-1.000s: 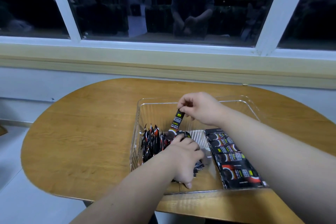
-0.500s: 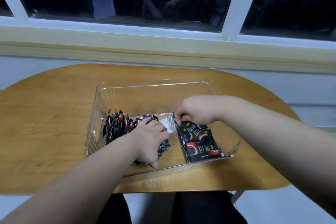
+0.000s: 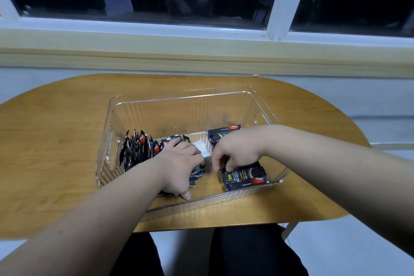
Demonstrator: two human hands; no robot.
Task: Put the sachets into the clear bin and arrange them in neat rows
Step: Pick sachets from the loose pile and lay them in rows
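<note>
A clear plastic bin stands on the wooden table. Inside it, at the left, several black-and-red sachets stand upright in a packed row. My left hand lies over a bundle of sachets in the bin's middle, fingers curled round them. At the right, flat sachets lie in a row along the bin floor. My right hand is down on that flat row, its curled fingertips pinching the near sachets. More of that row shows beyond the hand.
The oval wooden table stands against a wall under a window sill. Its front edge is close to my dark-trousered legs. Dark window panes reflect a person.
My right hand carried a sachet down from above the bin onto the flat row at the right, then slid nearer along that row. The left hand stayed on its bundle. The camera tilted downward.
</note>
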